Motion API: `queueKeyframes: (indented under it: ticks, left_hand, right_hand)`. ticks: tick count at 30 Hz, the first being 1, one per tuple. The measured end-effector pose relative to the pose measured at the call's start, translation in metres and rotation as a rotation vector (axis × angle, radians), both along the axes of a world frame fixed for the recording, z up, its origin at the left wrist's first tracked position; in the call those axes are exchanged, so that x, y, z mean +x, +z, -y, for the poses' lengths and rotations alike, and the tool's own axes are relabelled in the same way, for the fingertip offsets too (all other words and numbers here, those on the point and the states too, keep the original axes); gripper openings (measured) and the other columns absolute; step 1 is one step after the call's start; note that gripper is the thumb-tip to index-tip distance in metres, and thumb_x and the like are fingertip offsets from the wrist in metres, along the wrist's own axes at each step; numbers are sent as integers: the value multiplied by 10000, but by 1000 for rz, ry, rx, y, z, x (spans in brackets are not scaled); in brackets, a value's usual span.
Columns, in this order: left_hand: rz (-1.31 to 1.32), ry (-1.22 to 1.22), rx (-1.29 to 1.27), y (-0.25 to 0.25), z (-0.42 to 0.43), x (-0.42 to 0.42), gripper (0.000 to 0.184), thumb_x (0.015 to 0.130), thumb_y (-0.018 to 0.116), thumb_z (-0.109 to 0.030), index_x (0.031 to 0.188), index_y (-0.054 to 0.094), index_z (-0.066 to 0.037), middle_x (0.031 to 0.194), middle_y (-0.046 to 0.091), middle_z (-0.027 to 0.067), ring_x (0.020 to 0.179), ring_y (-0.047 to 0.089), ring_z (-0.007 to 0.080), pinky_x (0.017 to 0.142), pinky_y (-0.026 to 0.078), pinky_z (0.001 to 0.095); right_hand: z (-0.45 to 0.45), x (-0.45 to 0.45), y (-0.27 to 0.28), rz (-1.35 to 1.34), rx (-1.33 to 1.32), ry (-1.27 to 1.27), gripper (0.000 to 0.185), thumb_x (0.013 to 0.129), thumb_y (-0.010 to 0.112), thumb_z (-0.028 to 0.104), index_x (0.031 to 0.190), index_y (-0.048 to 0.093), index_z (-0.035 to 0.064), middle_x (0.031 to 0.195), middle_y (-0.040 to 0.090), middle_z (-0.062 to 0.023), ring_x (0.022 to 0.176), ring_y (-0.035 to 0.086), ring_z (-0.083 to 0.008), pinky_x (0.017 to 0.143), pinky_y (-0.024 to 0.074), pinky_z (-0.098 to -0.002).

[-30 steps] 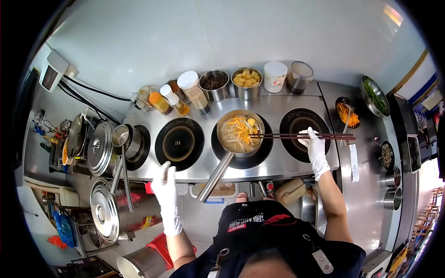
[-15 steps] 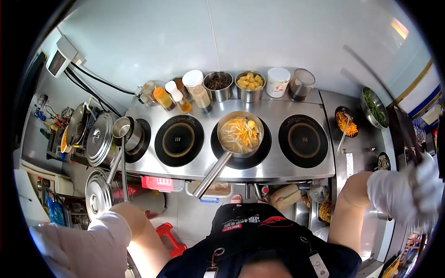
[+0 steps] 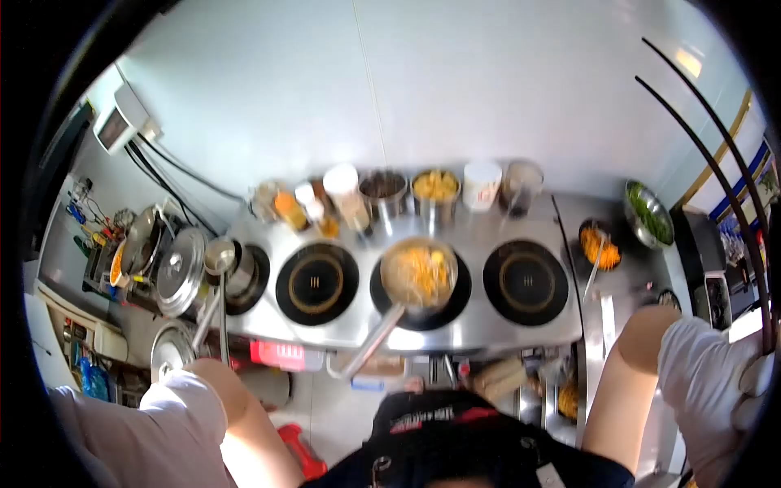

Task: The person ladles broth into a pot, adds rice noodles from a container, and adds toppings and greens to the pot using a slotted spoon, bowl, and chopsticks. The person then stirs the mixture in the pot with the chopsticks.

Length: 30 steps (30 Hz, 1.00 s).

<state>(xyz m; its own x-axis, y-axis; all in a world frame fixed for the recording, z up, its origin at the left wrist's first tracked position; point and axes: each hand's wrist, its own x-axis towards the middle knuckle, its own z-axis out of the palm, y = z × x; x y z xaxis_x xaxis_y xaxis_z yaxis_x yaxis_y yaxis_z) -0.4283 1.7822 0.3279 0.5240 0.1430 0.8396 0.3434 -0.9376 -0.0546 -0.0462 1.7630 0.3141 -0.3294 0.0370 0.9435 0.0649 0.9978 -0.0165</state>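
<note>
While Both Gloved Hands Stand Apart, Steel Pan on Black Plate

Right hand (image 3: 720, 390): white glove, wrinkled; arm angled outward, hand at the right edge of view; fingers folded round the chopsticks (image 3: 716, 167), a long, slim, dark pair at the right side, tips up and apart, clear of the pan (image 3: 389, 272); left hand (image 3: 134, 427): white glove, arm held out to the lower left; fingertips beyond the dark border, so whether spread or pressed together I cannot tell; pan: round, metal, straight handle pointing lower left, set on a glossy black plate (image 3: 462, 297); contents orange and pale, blurred; counter (image 3: 366, 244): smooth, shiny steel; pot (image 3: 435, 211): cylindrical, steel, holding yellow chunks
</note>
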Motion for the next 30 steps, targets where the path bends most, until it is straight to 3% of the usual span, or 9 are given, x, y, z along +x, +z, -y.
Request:
queueKeyframes:
  ticks: [11, 21, 30]
  left_hand:
    - [216, 652, -1, 52, 0, -44, 285, 902, 498, -267, 1127, 501, -92, 1072, 565, 46, 741, 500, 160, 678, 419, 296]
    - [170, 861, -112, -9, -28, -46, 264, 893, 499, -244, 1095, 514, -74, 1050, 569, 59, 744, 506, 167, 681, 424, 299]
    - [141, 918, -133, -28, -40, -40, 247, 885, 500, -222, 1066, 525, -57, 1030, 573, 70, 746, 511, 174, 683, 429, 301]
  right_hand:
    - [-18, -7, 45, -78, -21, -8, 260, 945, 529, 277, 1055, 557, 43, 612, 366, 8, 528, 342, -100, 465, 303, -259]
    - [-41, -8, 16, -44, -11, -53, 286, 946, 529, 294, 1099, 548, 52, 605, 368, 9, 516, 342, -95, 453, 303, -256]
    - [-57, -4, 2, 3, 11, -45, 313, 947, 529, 309, 1139, 539, 61, 599, 370, 10, 506, 342, -91, 443, 303, -253]
